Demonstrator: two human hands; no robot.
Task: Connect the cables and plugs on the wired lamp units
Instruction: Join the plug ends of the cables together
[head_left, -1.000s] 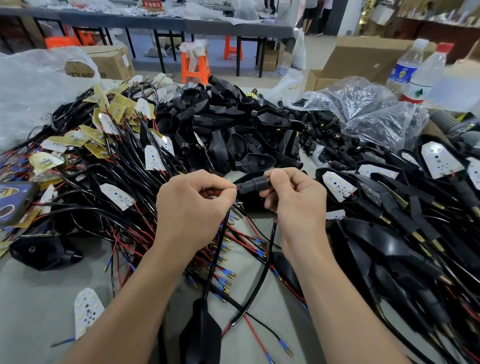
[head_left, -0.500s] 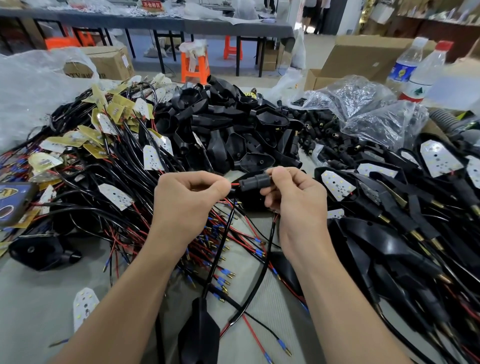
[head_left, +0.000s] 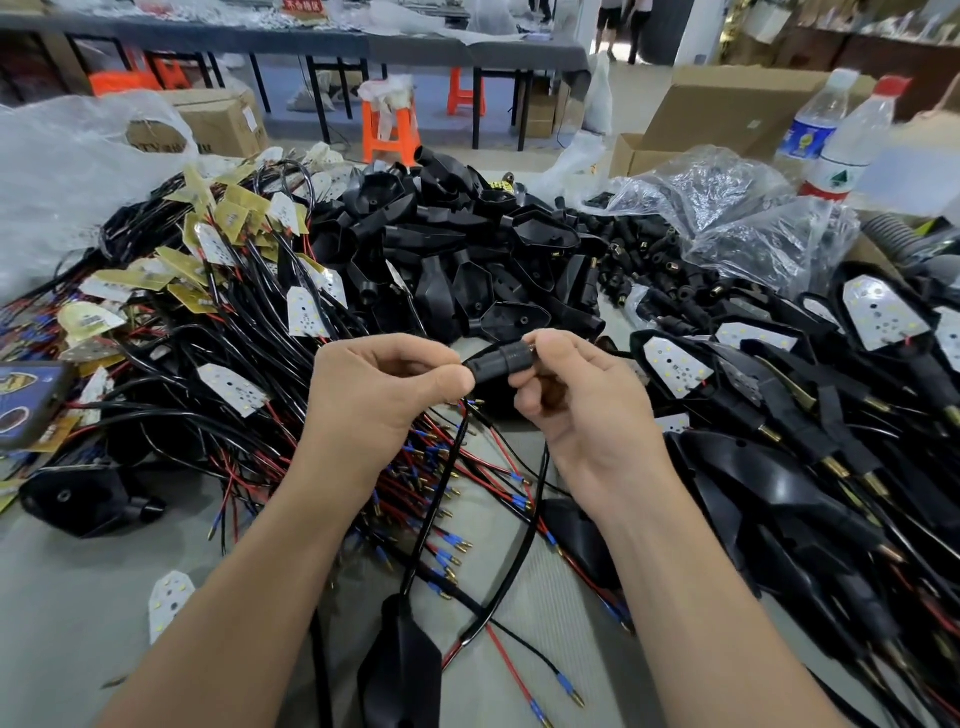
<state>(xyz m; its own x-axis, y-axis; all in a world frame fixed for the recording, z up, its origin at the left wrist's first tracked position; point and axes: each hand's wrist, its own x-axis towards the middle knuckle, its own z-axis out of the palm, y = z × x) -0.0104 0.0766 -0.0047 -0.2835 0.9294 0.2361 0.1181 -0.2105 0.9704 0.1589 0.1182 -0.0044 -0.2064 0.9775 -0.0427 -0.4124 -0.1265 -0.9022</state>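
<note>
Centre frame, my left hand (head_left: 384, 395), fingers pinching the cable (head_left: 435, 506), has closed the gap to the plug (head_left: 501, 364) clamped in my right hand (head_left: 576, 410); the connection looks seated.

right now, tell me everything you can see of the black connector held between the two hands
The black connector is a short matte cylinder, plastic or rubber by its look, stepped thicker toward its right. It lies almost level, right end slightly higher, held in the air above the table. The right hand pinches its right end; the left hand pinches the black cable right at its left end.
</note>
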